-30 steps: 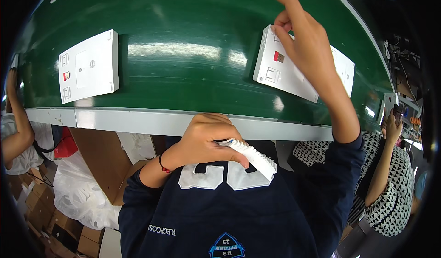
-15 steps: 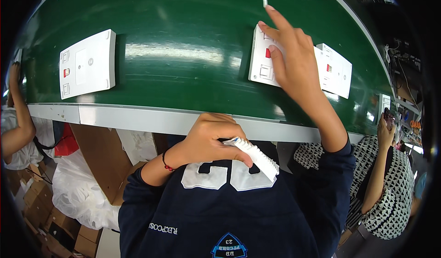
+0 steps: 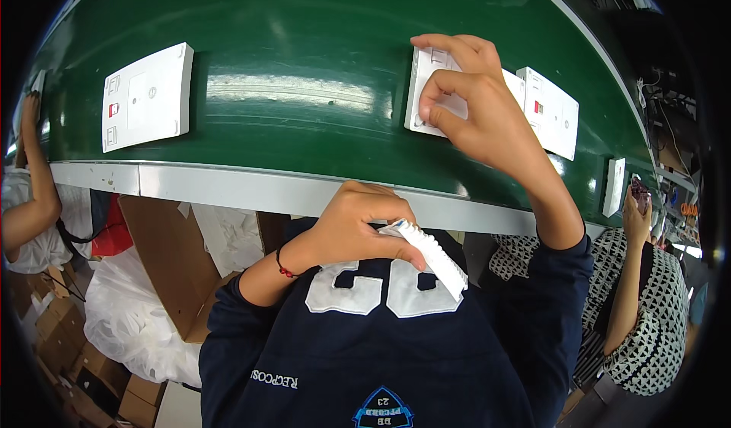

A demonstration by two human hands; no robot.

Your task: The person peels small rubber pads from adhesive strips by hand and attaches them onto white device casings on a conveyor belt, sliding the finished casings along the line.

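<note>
My left hand is closed in front of my chest, fingers and thumb around a narrow white stack with a ribbed edge. My right hand bends over a flat white plastic device on the green table. One finger reaches its far left corner, while the thumb and a curled finger meet at its near left corner. Whether a small piece lies between those fingertips is hidden. Just right of it, another white device with a small red part lies against it. A third similar device rests on the left.
A grey edge strip borders the green table. Another white device lies at the far right, beside a person's hand. At the left a second person's arm reaches in. Below are a cardboard box and white plastic bags.
My right hand has come down from beyond the device's far edge, its raised index finger now curled at the near left corner. The small white piece on that fingertip no longer shows. My left hand stays put.
</note>
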